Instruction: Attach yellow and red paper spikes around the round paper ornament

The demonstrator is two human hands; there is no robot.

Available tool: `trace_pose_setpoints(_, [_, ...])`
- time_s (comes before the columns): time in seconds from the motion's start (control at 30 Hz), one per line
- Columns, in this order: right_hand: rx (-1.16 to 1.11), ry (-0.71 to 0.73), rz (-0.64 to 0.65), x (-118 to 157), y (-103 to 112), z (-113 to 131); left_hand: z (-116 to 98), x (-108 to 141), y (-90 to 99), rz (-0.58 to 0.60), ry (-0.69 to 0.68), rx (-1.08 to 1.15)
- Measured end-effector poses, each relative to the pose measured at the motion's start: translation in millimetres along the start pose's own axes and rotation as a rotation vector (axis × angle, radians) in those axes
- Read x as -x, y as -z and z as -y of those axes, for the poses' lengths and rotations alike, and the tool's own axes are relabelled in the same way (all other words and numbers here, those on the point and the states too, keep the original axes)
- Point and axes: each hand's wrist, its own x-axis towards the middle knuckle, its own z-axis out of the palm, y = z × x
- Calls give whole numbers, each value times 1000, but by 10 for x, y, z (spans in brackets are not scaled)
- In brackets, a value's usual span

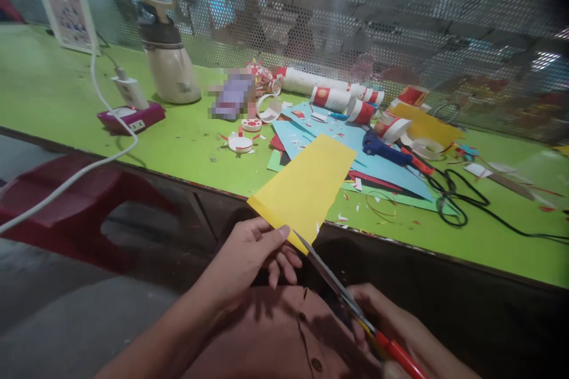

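Note:
My left hand (260, 249) pinches the near edge of a yellow paper sheet (306, 183), thumb on top and the other fingers below. The sheet slants up and away over the table's front edge. In my right hand (382, 320) is a pair of scissors (340, 293) with red and yellow handles. Their blades point up and left, with the tips at the sheet's near edge, close to my left thumb. A small white mark shows on the sheet's right edge. Part of my right hand is hidden behind the scissors.
Behind the sheet, blue paper (391, 174), a blue glue gun (384, 148) and cut paper cups (331, 98) crowd the green table (186, 148). A black cord (471, 189) trails right. At left are a spray bottle (171, 65), a purple socket block (133, 115) and a red stool (80, 201).

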Motion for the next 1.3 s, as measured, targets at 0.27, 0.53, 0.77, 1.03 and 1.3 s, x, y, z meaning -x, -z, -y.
trace_pose_setpoints(0.27, [36, -73, 16, -37, 27, 12, -23, 11, 74, 53, -31, -42])
trace_pose_setpoints(0.53, [70, -15, -43, 16, -23, -55, -14, -5, 93, 68, -32, 12])
trace_pose_setpoints(0.77, [77, 11, -76, 27, -67, -58, 7, 28, 86, -13, -107, 82])
trace_pose_setpoints(1.03, [89, 41, -74, 7, -95, -51, 1, 23, 64, -71, -133, -12])
trace_pose_setpoints(1.3, [61, -5, -85, -88, -127, -135, -79, 18, 67, -29, -126, -81])
